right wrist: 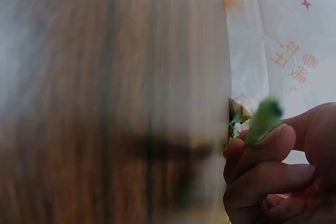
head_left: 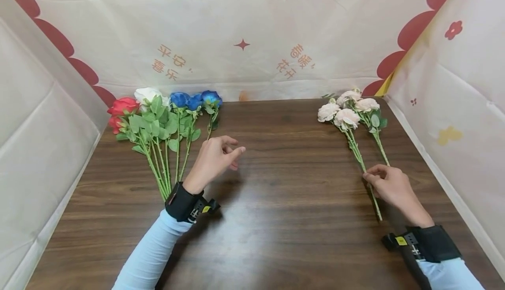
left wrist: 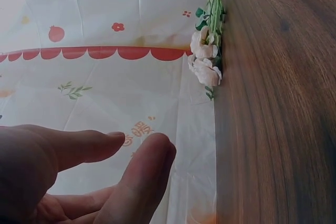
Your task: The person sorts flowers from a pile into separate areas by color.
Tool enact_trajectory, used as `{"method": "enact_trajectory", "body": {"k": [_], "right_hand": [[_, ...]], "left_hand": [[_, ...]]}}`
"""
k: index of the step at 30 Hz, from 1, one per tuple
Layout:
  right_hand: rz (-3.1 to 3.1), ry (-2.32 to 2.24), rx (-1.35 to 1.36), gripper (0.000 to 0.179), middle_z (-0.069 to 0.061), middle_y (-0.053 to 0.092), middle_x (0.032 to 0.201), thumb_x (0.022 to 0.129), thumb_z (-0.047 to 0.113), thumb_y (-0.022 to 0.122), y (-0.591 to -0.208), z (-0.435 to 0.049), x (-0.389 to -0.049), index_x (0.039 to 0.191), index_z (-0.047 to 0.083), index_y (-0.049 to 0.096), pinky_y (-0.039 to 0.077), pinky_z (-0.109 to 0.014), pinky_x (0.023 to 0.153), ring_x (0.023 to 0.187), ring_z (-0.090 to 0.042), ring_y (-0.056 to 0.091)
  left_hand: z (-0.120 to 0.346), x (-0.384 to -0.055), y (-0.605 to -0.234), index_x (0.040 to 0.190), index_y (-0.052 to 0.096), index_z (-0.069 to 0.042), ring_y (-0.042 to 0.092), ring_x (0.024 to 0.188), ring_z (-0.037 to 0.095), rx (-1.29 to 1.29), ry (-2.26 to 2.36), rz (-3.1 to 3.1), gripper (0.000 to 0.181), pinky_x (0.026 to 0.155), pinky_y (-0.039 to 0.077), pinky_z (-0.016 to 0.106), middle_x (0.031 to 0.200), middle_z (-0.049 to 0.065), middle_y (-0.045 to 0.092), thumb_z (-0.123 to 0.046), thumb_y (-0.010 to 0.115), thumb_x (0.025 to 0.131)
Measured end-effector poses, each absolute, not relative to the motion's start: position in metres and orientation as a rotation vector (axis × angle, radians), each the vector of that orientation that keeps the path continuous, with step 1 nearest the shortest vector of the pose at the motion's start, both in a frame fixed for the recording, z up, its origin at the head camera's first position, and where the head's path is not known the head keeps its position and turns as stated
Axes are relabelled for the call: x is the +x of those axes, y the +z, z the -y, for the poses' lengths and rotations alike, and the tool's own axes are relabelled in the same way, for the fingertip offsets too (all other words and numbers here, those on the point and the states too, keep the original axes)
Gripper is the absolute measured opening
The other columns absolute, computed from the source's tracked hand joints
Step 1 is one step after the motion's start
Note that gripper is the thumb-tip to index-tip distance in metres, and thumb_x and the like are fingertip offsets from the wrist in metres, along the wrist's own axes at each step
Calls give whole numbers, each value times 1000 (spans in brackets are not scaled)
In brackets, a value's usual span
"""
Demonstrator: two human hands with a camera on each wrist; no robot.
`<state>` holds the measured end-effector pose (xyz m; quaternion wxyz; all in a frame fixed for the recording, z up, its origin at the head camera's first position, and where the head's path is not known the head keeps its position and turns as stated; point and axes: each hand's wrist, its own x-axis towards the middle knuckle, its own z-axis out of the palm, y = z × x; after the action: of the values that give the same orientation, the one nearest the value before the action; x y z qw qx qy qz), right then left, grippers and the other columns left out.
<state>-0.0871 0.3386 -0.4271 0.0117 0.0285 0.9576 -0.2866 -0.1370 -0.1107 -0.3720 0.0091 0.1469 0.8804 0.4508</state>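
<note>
Pinching pale-flower stems point(head_left: 357, 152) w/ R grip point(head_left: 390, 188) at right of worktop point(head_left: 284, 171), well below blooms point(head_left: 347, 118), prob. to spare them; hovering w/ L grip point(head_left: 211, 160) empty, loosely spread, nr red/white/blue bunch point(head_left: 159, 123) at left.

- The bunched stems point(head_left: 161, 180) are partly hidden by the left wristband point(head_left: 182, 202).
- The rightmost stem point(head_left: 381, 149) is partly covered by the right hand point(head_left: 394, 189).
- In the right wrist view, the tabletop point(right wrist: 105, 93) is blurred.
</note>
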Motion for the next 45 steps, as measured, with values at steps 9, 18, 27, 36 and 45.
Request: {"method": "enact_trajectory", "body": {"k": [9, 18, 27, 36, 45], "right_hand": [[-3049, -821, 113, 33, -3, 59, 58, 97, 30, 53, -429, -344, -87, 99, -2, 63, 41, -31, 45, 48, -18, 55], [-3051, -730, 174, 36, -1, 56, 53, 97, 33, 53, -429, -351, -93, 93, -1, 61, 38, -31, 45, 45, -18, 53], [-3025, -785, 188, 31, -2, 59, 54, 95, 28, 57, -425, -350, -97, 92, -3, 61, 46, -31, 43, 48, -17, 58], [-3002, -755, 198, 33, -2, 61, 59, 96, 29, 55, -418, -347, -95, 101, -4, 58, 47, -31, 46, 51, -16, 60], [-3074, -872, 150, 38, -11, 65, 76, 96, 32, 53, -412, -329, -98, 108, -4, 54, 49, -30, 44, 52, -16, 62]], "left_hand": [[107, -137, -372, 118, 62, -1, 65, 54, 16, 445, 1395, -2741, 39, 59, 51, 24, 64, -3, 64, -30, 65, 91], [107, -136, -373, 118, 63, -2, 65, 53, 15, 431, 1408, -2734, 39, 59, 52, 25, 65, 0, 65, -30, 64, 91], [107, -135, -373, 116, 63, -6, 60, 47, 6, 441, 1371, -2761, 37, 55, 50, 24, 62, -4, 63, -33, 64, 91], [105, -134, -372, 117, 63, -5, 63, 51, 14, 441, 1325, -2749, 41, 57, 50, 26, 67, -1, 65, -37, 63, 91], [107, -132, -374, 115, 64, -6, 61, 48, 9, 448, 1348, -2734, 37, 52, 50, 24, 66, -7, 64, -34, 65, 90]]}}
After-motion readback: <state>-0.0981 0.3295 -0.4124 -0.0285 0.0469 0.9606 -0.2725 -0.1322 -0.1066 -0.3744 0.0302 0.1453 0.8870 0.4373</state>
